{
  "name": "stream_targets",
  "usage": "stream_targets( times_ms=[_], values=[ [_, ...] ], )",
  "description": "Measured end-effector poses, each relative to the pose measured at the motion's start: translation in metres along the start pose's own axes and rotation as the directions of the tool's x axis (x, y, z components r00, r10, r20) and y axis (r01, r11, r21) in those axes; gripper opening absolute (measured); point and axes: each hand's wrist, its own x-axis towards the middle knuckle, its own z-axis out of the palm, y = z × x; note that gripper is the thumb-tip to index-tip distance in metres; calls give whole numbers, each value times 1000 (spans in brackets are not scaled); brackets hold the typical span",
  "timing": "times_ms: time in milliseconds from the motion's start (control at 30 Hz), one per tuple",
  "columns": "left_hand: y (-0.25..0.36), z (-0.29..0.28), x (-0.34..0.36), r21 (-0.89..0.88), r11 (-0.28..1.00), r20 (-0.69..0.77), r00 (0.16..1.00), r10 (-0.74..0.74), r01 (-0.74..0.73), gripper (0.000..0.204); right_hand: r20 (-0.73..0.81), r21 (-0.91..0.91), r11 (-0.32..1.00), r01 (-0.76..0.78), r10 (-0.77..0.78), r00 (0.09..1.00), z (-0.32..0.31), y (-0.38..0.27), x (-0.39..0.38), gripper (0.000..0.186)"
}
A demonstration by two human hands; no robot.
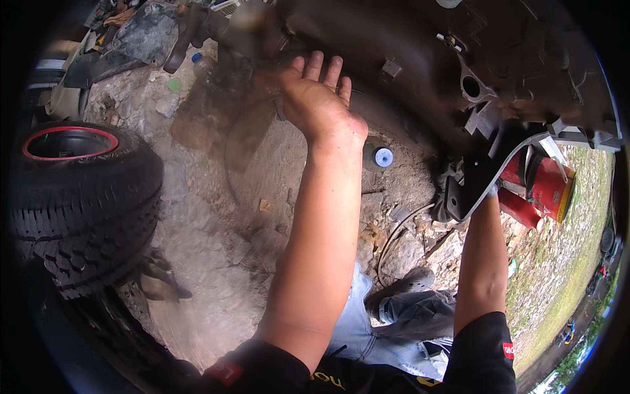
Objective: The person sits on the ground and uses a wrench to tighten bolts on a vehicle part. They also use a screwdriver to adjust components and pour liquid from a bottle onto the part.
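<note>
My left hand (319, 98) is raised palm up near the dark brown underside of a vehicle (374, 33), its fingers extended and apart, with nothing in it; I cannot tell if the fingertips touch the metal. At the right, my right hand (491, 192) reaches up behind a black metal bracket (459, 200), which hides its fingers. A metal part with a round hole (479, 92) hangs above the bracket. Beside it on the right are red cylindrical objects (545, 187). Below my left hand, right of my wrist, is a small light blue round object (383, 156).
Stacked tires (79, 197), the top one with a red-rimmed wheel, stand at the left. Scrap parts (144, 36) lie at the upper left. A curved cable (394, 236) crosses rubble near my legs (354, 335). Grass (551, 262) stretches along the right.
</note>
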Motion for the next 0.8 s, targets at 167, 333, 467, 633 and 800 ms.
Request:
stream_targets(
  times_ms=[167,333,467,633,800],
  values=[
    [22,-4,-3,11,996,7,996,86,-86,58,205,-252,953,170,-119,972,-36,2,11,40],
    [35,-12,7,-13,993,-26,993,116,-116,58,817,-540,-181,822,-347,461,-76,-44,-55,36],
    [31,-10,9,-17,996,-19,996,83,-83,59,433,-899,-112,424,-381,817,-43,-131,-198,54],
    [22,-5,30,-40,997,-8,998,61,-61,62,389,-820,203,535,-488,781,-36,-197,-322,48],
    [17,-5,38,-42,998,-50,997,50,-52,63,710,-424,169,890,-548,443,69,-217,-365,46]
  ],
)
